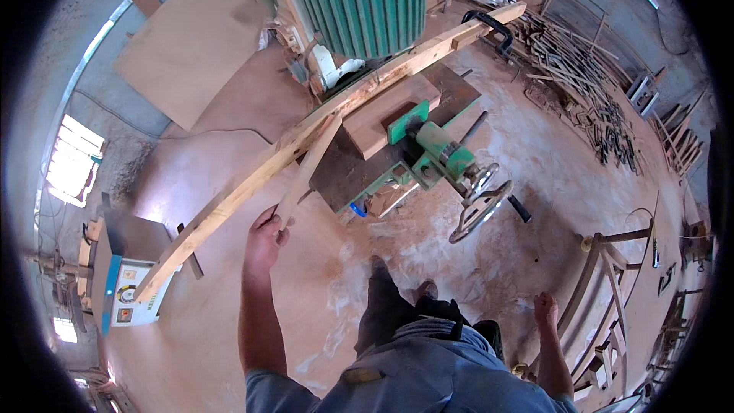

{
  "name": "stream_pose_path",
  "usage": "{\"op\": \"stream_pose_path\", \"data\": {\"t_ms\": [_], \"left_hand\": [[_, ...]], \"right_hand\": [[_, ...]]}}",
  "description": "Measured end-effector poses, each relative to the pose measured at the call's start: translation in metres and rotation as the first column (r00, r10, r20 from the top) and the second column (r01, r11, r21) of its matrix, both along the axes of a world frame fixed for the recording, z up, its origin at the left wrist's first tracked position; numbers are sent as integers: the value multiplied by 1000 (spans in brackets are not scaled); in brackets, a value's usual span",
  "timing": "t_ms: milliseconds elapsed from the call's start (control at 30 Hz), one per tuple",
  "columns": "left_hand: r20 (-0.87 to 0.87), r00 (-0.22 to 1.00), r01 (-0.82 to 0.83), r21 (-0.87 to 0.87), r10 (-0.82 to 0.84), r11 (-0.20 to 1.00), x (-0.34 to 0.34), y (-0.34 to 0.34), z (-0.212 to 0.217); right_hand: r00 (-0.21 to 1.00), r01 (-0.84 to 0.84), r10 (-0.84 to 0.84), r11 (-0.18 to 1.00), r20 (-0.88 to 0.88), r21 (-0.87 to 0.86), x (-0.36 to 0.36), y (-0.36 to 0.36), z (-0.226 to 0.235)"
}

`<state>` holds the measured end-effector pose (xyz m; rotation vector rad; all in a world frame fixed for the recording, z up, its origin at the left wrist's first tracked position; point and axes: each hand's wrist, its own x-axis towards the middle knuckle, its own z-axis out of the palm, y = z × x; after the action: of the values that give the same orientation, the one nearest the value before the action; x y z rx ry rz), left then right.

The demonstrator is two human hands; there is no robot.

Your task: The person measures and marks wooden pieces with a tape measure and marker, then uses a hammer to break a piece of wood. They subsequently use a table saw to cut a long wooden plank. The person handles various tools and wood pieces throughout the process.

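Observation:
My left hand (pixel 266 239) grips the near end of a thin, pale wooden strip (pixel 312 162). The strip's far end meets a long wooden beam (pixel 264 170), which runs slantwise across a green woodworking machine (pixel 359 4). On the machine's dark table (pixel 336 176) lies a thick wooden block (pixel 388 116). A green clamp (pixel 440 145) with a metal handwheel (pixel 482 212) stands against the block's near side. My right hand (pixel 545 310) hangs low at my right side, its fingers curled in, with nothing seen in them, beside a curved wooden frame (pixel 585 283).
A black clamp (pixel 493 29) sits on the beam's far end. The near left end reaches over a white and blue cabinet (pixel 136 291). Many sticks (pixel 581 69) lie piled at the far right. A large board (pixel 195 46) leans at the far left. Dust covers the floor (pixel 329 275).

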<state>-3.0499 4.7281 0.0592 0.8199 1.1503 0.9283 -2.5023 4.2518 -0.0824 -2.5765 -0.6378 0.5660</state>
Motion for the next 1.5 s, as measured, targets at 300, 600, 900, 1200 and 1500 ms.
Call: {"op": "stream_pose_path", "data": {"t_ms": [300,600,900,1200,1500], "left_hand": [[-16,997,71,-108,-73,992,-39,81,-30],[366,918,-80,-201,150,976,-49,101,-73],[434,846,-221,-240,308,945,-45,93,-89],[263,854,-400,-218,448,890,-25,95,-44],[240,894,-358,-130,379,925,-22,91,-36]], "right_hand": [[985,15,-19,1000,-173,-20,-59,6,-55],[926,216,-256,962,-276,-168,-109,69,4],[904,196,-229,972,-360,-126,-85,98,13],[842,253,-292,956,-453,-147,-53,86,-11],[839,246,-306,951,-451,-189,-44,116,10]]}}
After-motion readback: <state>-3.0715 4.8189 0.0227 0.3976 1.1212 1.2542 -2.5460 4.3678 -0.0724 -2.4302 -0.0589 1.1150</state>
